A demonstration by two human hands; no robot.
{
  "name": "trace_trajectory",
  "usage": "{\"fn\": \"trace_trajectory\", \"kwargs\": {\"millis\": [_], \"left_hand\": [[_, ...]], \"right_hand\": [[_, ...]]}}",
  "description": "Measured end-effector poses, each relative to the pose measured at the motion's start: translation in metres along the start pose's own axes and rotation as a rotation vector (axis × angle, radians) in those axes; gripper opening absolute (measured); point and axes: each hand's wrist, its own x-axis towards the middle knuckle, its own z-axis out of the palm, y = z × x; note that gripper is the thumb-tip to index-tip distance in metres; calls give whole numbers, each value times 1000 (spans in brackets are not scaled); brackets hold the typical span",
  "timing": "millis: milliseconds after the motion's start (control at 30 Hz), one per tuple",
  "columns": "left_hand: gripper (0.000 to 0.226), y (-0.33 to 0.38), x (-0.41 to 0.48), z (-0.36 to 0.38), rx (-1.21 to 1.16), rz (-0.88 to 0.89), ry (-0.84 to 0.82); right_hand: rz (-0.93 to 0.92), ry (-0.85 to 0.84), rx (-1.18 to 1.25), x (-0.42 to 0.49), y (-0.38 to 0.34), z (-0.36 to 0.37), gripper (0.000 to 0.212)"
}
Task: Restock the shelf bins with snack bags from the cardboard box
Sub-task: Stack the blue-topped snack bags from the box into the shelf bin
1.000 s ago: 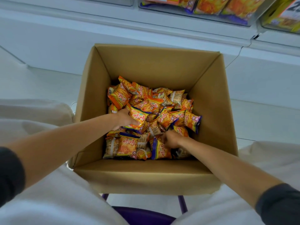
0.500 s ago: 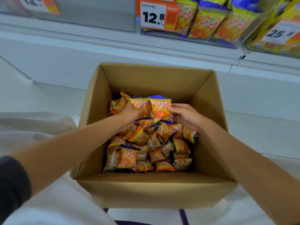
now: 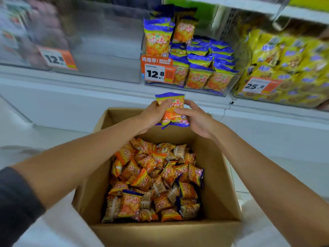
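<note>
Orange-and-blue crinkly snack bag upright in the grip of left hand and right hand above cardboard box.

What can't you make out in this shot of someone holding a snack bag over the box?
Head view only:
Whether more bags sit behind the held snack bag: left hand and right hand cover its sides.
Goods in the far-left bin: motion blur.
Cardboard box floor: buried under loose bags.
Small print on the middle 12.8 price tag: too small.
Yellow bags at right: blurred, cropped.
</note>
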Motion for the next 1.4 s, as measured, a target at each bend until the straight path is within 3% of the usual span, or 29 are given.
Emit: {"fn": "trace_trajectory", "kwargs": {"millis": [100,200,300,400,500,600,667,800,900,1067,1200,1400], "left_hand": [[32,37,4,-3,119,200,2],[39,68,13,-9,240,373,-6],[46,91,39,-20,559,541,277],[61,117,70,-31,878,602,546],[71,131,98,-48,971,672,698],[66,127,125,-68,1037,702,834],[66,120,140,-79,1097,676,804],[64,107,156,-86,1055,662,740],[55,105,157,-87,932,695,717],[66,105,156,-89,866,721,702],[67,105,157,-88,888,718,711],[58,104,157,-88,901,712,709]], "right_hand": [[-36,-23,-12,3,-28,-5,89],[-133,-6,-55,7,-57,-8,69],[-242,111,-89,17,-87,-10,64],[-305,230,-25,42,-116,-15,88],[-380,339,-47,74,-143,-20,97],[-408,442,-101,104,-167,-31,70],[-389,445,-143,125,-176,-35,48],[-309,409,-212,166,-171,-25,31],[-334,488,-178,182,-169,-23,76],[-304,423,-202,197,-167,-23,110],[-407,440,-98,199,-169,-27,99],[-336,412,-399,192,-176,-38,93]]}}
